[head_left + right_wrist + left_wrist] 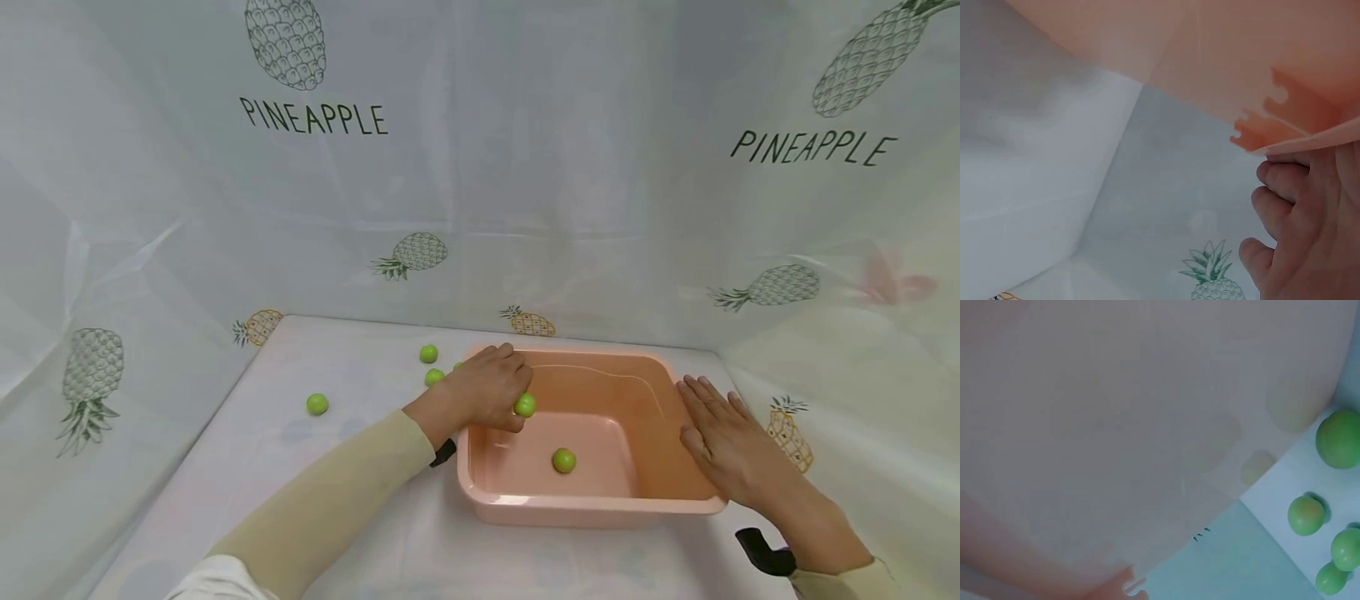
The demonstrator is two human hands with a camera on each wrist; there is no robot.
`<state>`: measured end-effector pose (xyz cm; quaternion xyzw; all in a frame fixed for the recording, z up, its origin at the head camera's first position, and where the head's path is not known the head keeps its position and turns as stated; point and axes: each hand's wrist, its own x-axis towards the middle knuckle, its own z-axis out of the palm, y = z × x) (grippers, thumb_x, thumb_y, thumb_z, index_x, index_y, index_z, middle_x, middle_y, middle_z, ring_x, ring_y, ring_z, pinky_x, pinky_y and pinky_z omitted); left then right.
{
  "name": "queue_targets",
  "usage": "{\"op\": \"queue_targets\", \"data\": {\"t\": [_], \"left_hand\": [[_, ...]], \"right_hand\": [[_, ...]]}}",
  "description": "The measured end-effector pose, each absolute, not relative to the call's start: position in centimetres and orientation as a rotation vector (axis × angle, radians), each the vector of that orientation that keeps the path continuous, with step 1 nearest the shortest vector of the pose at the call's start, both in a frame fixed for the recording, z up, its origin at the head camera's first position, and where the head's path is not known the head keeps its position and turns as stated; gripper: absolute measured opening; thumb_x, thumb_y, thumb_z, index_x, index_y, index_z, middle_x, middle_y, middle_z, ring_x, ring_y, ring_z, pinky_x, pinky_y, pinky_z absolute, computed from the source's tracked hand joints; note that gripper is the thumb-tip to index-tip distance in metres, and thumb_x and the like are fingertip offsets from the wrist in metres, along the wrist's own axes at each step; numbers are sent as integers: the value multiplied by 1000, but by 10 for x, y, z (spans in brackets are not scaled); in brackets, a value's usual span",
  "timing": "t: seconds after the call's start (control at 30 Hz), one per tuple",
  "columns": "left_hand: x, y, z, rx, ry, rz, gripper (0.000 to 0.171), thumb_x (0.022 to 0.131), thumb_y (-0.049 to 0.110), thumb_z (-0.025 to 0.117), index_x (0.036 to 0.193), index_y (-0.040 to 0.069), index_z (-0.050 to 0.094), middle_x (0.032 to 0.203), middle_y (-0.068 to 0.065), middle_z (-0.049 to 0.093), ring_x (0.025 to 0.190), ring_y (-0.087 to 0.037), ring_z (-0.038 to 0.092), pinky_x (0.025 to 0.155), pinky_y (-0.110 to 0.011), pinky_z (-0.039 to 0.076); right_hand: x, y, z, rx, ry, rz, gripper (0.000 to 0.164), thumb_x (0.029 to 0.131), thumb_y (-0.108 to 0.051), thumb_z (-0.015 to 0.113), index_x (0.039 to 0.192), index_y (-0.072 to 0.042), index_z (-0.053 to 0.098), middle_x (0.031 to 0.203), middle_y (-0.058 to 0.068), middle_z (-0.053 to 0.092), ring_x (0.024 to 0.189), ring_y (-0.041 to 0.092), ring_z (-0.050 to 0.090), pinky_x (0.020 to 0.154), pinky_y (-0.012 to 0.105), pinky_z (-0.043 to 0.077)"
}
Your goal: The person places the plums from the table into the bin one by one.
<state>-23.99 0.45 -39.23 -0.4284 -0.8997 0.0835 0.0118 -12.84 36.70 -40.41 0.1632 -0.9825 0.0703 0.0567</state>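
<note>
1 green fruit is pinched in the narrow grip of the left hand, above the left part of a peach plastic bin. The bin's right rim is touched by the right hand, its grip uncurled and its fingers straight. A 2nd fruit is seen on the bin's floor; 4 others are scattered leftward on the table.

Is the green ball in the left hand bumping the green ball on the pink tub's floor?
Apart. The head view shows bare floor of the pink tub between the ball in the left hand and the ball on the floor.
</note>
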Motion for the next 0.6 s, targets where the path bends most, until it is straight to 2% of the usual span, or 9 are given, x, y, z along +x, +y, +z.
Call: {"op": "queue_targets", "data": {"t": [0.2, 0.6], "left_hand": [[-240, 6, -390, -1331, -2811, 280, 50, 93, 55, 65, 124, 16, 62, 118, 3, 60, 106, -17, 46, 97, -32, 44], [-239, 6, -390, -1329, -2819, 281, 47, 94, 54, 67, 122, 17, 63, 117, 3, 61, 106, -17, 48, 98, -32, 45]], "right_hand": [[-127, 369, -406, 498, -2952, 206, 61, 114, -28, 40, 161, 9, 28, 165, 32, 33, 159, 46, 21, 132, 49, -6], [-128, 366, -404, 463, -2984, 227, 63, 114, -30, 39, 162, 9, 25, 166, 32, 30, 159, 49, 20, 131, 51, -6]]}}
